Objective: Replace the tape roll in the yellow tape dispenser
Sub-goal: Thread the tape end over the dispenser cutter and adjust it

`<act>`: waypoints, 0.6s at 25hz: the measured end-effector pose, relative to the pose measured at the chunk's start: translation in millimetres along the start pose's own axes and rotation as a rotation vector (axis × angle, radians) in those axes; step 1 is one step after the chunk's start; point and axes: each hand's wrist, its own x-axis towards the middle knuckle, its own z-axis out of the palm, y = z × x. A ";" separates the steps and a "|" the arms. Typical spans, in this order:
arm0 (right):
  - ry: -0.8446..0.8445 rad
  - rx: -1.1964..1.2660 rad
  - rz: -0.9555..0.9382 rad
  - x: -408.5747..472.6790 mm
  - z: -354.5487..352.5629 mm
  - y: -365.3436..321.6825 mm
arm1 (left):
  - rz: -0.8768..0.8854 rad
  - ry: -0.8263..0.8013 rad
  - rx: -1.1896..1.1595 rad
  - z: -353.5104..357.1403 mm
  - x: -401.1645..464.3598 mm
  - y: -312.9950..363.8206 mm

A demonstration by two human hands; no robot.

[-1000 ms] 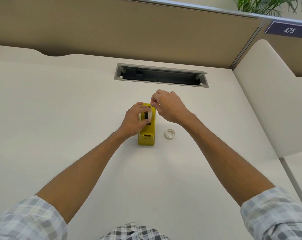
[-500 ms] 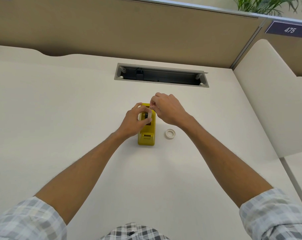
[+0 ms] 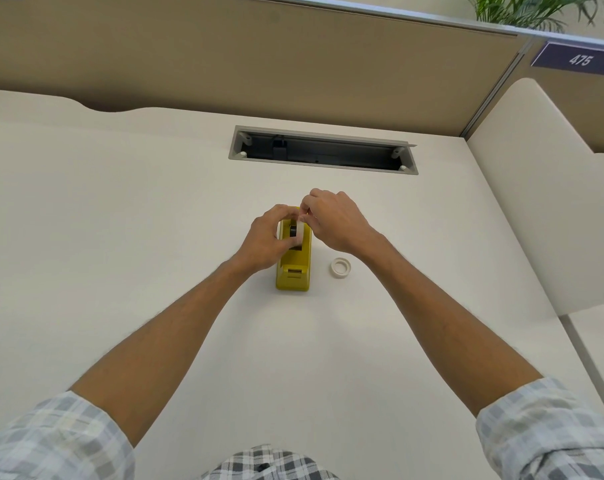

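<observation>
The yellow tape dispenser (image 3: 293, 270) stands in the middle of the white desk (image 3: 120, 220), its cutter end toward me. My left hand (image 3: 264, 239) grips a white tape roll (image 3: 297, 232) on a black hub just above the dispenser's open slot. My right hand (image 3: 333, 218) is beside it on the right, thumb and forefinger pinched at the roll's top edge, apparently on the tape's loose end. A second small white tape ring (image 3: 340, 266) lies flat on the desk to the right of the dispenser.
A rectangular cable slot (image 3: 323, 150) is cut into the desk behind the dispenser. Tan partition panels (image 3: 259, 57) close off the back, and a cream divider (image 3: 542, 202) stands on the right. A plant shows at the top right.
My right hand has shifted slightly left and down, closing in on the roll held by my left hand. The dispenser and the loose ring have not moved.
</observation>
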 end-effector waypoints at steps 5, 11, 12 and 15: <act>-0.016 -0.024 -0.002 -1.3 5.4 -0.6 | 0.008 -0.003 -0.034 0.1 0.1 0.7; -0.020 -0.019 0.012 -1.4 12.1 -1.3 | 0.039 0.008 -0.063 4.6 -0.8 -2.9; -0.020 -0.018 0.017 -1.1 13.2 -1.2 | 0.045 0.014 -0.049 5.1 -0.7 -3.2; -0.027 -0.009 0.026 0.1 15.9 -1.2 | 0.076 0.037 -0.010 6.6 -0.2 -4.5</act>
